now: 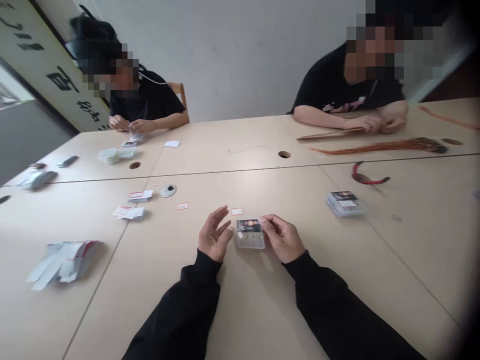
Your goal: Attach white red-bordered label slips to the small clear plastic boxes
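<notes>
Clear plastic box with a dark label (250, 241) is seen at the near middle of the table (255, 310), between both hands; whether it is resting or slightly lifted can't be told. Its upper right corner is pinched by the right hand (283, 239), thumb and fingers brought together. The left hand (214, 236) is held spread just beside the box's left side; contact can't be confirmed. A red-bordered label (237, 212) is placed just beyond the box, another small tag (182, 206) farther left. To the left, a white disc (164, 192), two paper stacks (129, 213) and a pile of packets (62, 262) are laid out. To the right, similar boxes (345, 205) are stacked, with a red-handled tool (371, 182) placed beyond. An orange bundle (393, 146) is laid across the far side, near a seated co-worker (322, 85); small items are handled by another person (157, 102), far left.
</notes>
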### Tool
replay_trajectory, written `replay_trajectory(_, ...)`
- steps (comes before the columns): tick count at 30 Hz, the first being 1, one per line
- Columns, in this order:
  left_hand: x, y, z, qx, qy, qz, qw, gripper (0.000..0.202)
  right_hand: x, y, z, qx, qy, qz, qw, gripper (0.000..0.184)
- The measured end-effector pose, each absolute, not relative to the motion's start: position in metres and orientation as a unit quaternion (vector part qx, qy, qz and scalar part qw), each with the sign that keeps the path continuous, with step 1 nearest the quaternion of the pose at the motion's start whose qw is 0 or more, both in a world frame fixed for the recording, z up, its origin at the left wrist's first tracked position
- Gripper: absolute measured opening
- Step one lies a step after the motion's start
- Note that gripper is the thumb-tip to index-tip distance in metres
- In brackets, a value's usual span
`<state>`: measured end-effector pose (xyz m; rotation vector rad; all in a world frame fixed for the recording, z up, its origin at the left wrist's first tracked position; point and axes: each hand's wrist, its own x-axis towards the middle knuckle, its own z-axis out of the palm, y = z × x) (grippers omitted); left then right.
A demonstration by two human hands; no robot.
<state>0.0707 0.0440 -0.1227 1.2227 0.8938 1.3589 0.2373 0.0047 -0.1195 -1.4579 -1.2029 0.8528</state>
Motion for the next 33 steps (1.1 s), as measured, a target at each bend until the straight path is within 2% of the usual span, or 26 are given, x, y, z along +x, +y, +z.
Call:
replay_trajectory(2,0.057,0.056,-0.126,0.515,0.415,0.604,0.445,0.036,0.237,0.003,-0.121,-0.638,-0.522,0.304,0.478,0.038)
replay_trajectory(5,0.021,0.079,-0.127,0.555,0.497,0.622,0.241,0.035,0.239,0.001,-0.123,-0.698,-0.554,0.186,0.415,0.036)
replay_trajectory(8,-0.025,0.096,-0.124,0.568,0.603,0.559,0.026,0.040,0.242,0.001,-0.125,-0.708,-0.573,0.123,0.394,0.036)
replay_trajectory(10,-0.052,0.103,-0.121,0.515,0.687,0.508,-0.063,0.041,0.243,0.001,-0.125,-0.709,-0.574,0.117,0.393,0.037)
replay_trajectory(13,-0.082,0.110,-0.118,0.452,0.748,0.476,-0.096,0.041,0.242,0.002,-0.125,-0.709,-0.572,0.129,0.393,0.036)
replay_trajectory(18,-0.100,0.117,-0.118,0.409,0.803,0.427,-0.079,0.043,0.239,0.003,-0.127,-0.704,-0.568,0.135,0.404,0.033)
replay_trajectory(22,-0.103,0.118,-0.119,0.393,0.824,0.402,-0.070,0.029,0.239,0.003,-0.128,-0.711,-0.565,0.137,0.395,0.035)
replay_trajectory(29,-0.108,0.120,-0.122,0.403,0.808,0.418,-0.102,0.018,0.241,0.004,-0.130,-0.719,-0.567,0.155,0.371,0.034)
replay_trajectory(33,-0.111,0.117,-0.114,0.389,0.787,0.457,-0.140,0.024,0.244,0.006,-0.134,-0.715,-0.573,0.152,0.371,0.033)
